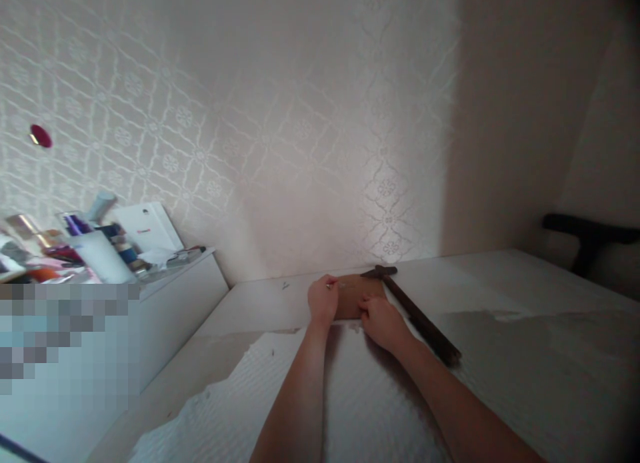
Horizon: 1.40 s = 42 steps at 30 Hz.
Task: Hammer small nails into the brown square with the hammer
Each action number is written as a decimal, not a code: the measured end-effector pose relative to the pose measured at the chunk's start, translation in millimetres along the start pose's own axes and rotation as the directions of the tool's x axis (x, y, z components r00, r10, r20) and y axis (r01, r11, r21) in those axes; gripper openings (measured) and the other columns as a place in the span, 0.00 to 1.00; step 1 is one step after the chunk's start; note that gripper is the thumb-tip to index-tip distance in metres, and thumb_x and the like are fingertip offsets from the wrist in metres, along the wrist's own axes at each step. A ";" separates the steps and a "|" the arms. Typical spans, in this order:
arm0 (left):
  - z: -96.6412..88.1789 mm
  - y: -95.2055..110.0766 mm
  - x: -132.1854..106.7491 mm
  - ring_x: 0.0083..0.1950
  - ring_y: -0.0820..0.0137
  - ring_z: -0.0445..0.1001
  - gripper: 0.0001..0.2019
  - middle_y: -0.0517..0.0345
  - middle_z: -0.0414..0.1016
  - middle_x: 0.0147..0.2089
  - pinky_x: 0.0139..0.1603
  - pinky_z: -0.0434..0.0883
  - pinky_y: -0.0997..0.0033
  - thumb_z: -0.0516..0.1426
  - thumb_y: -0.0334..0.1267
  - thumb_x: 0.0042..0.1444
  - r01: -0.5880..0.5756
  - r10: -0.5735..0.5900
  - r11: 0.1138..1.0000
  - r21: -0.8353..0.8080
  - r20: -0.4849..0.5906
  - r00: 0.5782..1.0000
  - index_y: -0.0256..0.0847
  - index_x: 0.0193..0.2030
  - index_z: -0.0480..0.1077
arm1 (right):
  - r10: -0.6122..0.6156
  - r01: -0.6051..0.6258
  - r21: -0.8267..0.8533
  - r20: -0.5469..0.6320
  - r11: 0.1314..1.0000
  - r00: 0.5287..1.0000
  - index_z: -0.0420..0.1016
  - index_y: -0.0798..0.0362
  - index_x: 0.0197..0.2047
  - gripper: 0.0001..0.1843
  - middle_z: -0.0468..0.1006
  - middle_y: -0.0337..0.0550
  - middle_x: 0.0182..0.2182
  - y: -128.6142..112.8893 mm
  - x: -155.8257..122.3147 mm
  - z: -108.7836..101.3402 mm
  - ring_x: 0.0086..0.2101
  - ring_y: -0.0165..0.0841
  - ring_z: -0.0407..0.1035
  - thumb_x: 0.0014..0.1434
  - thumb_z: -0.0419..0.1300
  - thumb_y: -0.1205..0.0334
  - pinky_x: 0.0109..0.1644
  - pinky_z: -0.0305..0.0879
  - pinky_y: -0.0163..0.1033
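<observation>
A flat brown piece, like thin board or cardboard (pixel 350 295), lies on the white surface against the wall. My left hand (pixel 323 302) is closed at its left edge, with a small shiny spot at the fingers that may be a ring or metal bit. Over the lower right part of the brown piece, my right hand (pixel 384 318) has its fingers curled together; whatever they pinch, if anything, is too small to make out. A hammer (pixel 423 320) with a dark wooden handle lies just right of the piece, its head towards the wall.
Tiny dark bits, perhaps nails (pixel 285 286), lie left of my hands. White textured sheeting (pixel 240 390) covers the near surface. A white cabinet (pixel 175 316) on the left carries bottles and a white box (pixel 147 228). A black T-shaped object (pixel 585 233) stands at right.
</observation>
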State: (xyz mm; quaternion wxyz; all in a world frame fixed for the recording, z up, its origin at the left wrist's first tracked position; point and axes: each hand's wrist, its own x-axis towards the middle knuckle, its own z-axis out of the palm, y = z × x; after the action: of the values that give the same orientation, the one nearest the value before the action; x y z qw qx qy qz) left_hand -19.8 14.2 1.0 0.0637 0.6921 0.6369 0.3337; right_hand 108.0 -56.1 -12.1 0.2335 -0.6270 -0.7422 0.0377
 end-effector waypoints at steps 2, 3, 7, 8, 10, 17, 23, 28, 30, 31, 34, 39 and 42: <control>2.3 -1.6 0.6 0.41 0.69 0.72 0.07 0.59 0.77 0.38 0.44 0.65 0.73 0.55 0.37 0.57 -0.048 0.048 0.998 0.028 -0.005 0.999 0.43 0.38 0.75 | 0.031 -0.032 0.009 0.035 0.999 0.999 0.77 0.59 0.40 0.17 0.75 0.55 0.44 -1.8 -1.1 -3.1 0.46 0.37 0.68 0.55 0.48 0.72 0.51 0.60 0.38; 2.8 -2.1 0.7 0.43 0.69 0.71 0.07 0.59 0.77 0.38 0.45 0.65 0.72 0.55 0.36 0.57 -0.080 0.080 0.996 0.049 -0.011 0.997 0.44 0.38 0.75 | 0.049 -0.050 0.013 0.051 0.999 0.997 0.77 0.58 0.41 0.17 0.75 0.55 0.44 -2.8 -1.7 -4.1 0.46 0.37 0.69 0.55 0.49 0.71 0.50 0.60 0.38; 1.3 -1.1 -1.0 0.46 0.67 0.69 0.08 0.59 0.77 0.41 0.49 0.63 0.70 0.54 0.35 0.57 -0.207 0.207 0.963 0.170 0.018 0.978 0.44 0.38 0.76 | 0.088 -0.089 0.007 0.088 0.996 0.992 0.77 0.57 0.40 0.16 0.76 0.54 0.41 -6.8 -4.5 -7.3 0.44 0.39 0.70 0.55 0.49 0.69 0.48 0.61 0.38; 0.4 -0.2 -1.8 0.46 0.67 0.69 0.09 0.58 0.76 0.42 0.49 0.63 0.69 0.54 0.35 0.58 -0.229 0.226 0.953 0.199 0.037 0.973 0.44 0.39 0.76 | 0.087 -0.088 0.003 0.090 0.996 0.992 0.77 0.57 0.40 0.16 0.77 0.54 0.40 -7.8 -5.2 -8.1 0.44 0.39 0.70 0.55 0.49 0.69 0.47 0.61 0.39; -1.2 2.1 -3.6 0.46 0.66 0.68 0.09 0.57 0.76 0.43 0.48 0.63 0.68 0.53 0.36 0.58 -0.263 0.255 0.933 0.245 0.065 0.965 0.44 0.39 0.76 | 0.089 -0.089 -0.004 0.091 0.996 0.992 0.77 0.57 0.39 0.15 0.77 0.54 0.39 -9.7 -6.2 -9.4 0.43 0.39 0.70 0.55 0.50 0.68 0.47 0.61 0.39; -1.0 7.2 -7.1 0.48 0.64 0.66 0.10 0.56 0.75 0.44 0.46 0.61 0.66 0.52 0.36 0.59 -0.310 0.311 0.894 0.324 0.051 0.949 0.44 0.39 0.75 | 0.100 -0.099 -0.012 0.074 0.995 0.992 0.77 0.57 0.37 0.15 0.77 0.53 0.38 -11.6 -7.6 -8.0 0.42 0.39 0.71 0.55 0.50 0.66 0.46 0.61 0.39; -2.1 7.4 -6.8 0.48 0.63 0.65 0.11 0.55 0.74 0.44 0.45 0.61 0.65 0.51 0.36 0.60 -0.293 0.282 0.880 0.373 0.086 0.956 0.42 0.38 0.75 | 0.100 -0.099 -0.017 0.076 0.995 0.992 0.77 0.57 0.36 0.14 0.77 0.53 0.37 -12.8 -8.5 -9.5 0.41 0.38 0.71 0.55 0.50 0.67 0.45 0.61 0.38; -3.4 7.4 -7.6 0.49 0.63 0.65 0.12 0.53 0.73 0.46 0.47 0.61 0.64 0.50 0.35 0.60 -0.292 0.278 0.874 0.388 0.092 0.956 0.41 0.40 0.75 | 0.097 -0.096 -0.025 0.070 0.995 0.993 0.77 0.57 0.37 0.15 0.77 0.53 0.37 -12.6 -8.3 -8.5 0.40 0.38 0.71 0.55 0.50 0.66 0.44 0.61 0.39; -3.5 7.5 -7.7 0.49 0.63 0.65 0.12 0.52 0.73 0.46 0.47 0.61 0.65 0.50 0.35 0.60 -0.284 0.263 0.877 0.387 0.109 0.959 0.41 0.40 0.75 | 0.102 -0.100 -0.026 0.071 0.995 0.992 0.77 0.57 0.37 0.15 0.77 0.53 0.37 -12.2 -8.0 -7.3 0.41 0.39 0.71 0.55 0.50 0.66 0.44 0.61 0.39; -3.3 7.6 -7.7 0.49 0.63 0.65 0.12 0.52 0.73 0.46 0.47 0.61 0.65 0.50 0.35 0.60 -0.279 0.255 0.880 0.385 0.115 0.960 0.41 0.39 0.75 | 0.104 -0.102 -0.025 0.070 0.994 0.992 0.77 0.57 0.37 0.15 0.77 0.53 0.37 -11.9 -7.8 -6.8 0.41 0.39 0.71 0.55 0.50 0.65 0.45 0.61 0.39; -2.3 7.1 -7.6 0.49 0.63 0.65 0.12 0.52 0.73 0.46 0.47 0.61 0.65 0.50 0.34 0.59 -0.264 0.241 0.885 0.383 0.108 0.964 0.41 0.39 0.75 | 0.104 -0.102 -0.024 0.064 0.994 0.993 0.77 0.57 0.38 0.15 0.77 0.53 0.37 -11.2 -7.5 -5.7 0.41 0.39 0.71 0.55 0.50 0.65 0.45 0.61 0.39; -0.2 5.3 -7.2 0.49 0.63 0.66 0.10 0.54 0.74 0.45 0.47 0.62 0.65 0.52 0.36 0.58 -0.243 0.229 0.896 0.372 0.082 0.970 0.42 0.40 0.75 | 0.094 -0.094 -0.014 0.061 0.995 0.994 0.77 0.56 0.39 0.15 0.77 0.52 0.38 -10.6 -7.3 -6.4 0.42 0.39 0.70 0.55 0.50 0.65 0.45 0.61 0.39; -0.3 5.5 -7.2 0.49 0.63 0.66 0.11 0.54 0.74 0.45 0.47 0.63 0.65 0.51 0.37 0.58 -0.230 0.217 0.898 0.374 0.076 0.973 0.42 0.39 0.75 | 0.104 -0.103 -0.019 0.068 0.995 0.992 0.77 0.56 0.38 0.15 0.77 0.52 0.38 -11.2 -7.5 -8.0 0.42 0.39 0.71 0.56 0.49 0.65 0.45 0.61 0.38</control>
State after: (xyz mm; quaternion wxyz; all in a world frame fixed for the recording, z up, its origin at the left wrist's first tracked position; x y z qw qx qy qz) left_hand -15.0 6.5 1.4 -0.1001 0.7650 0.6047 0.1976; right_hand 101.8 -67.4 -3.4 0.2007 -0.6647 -0.7167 0.0654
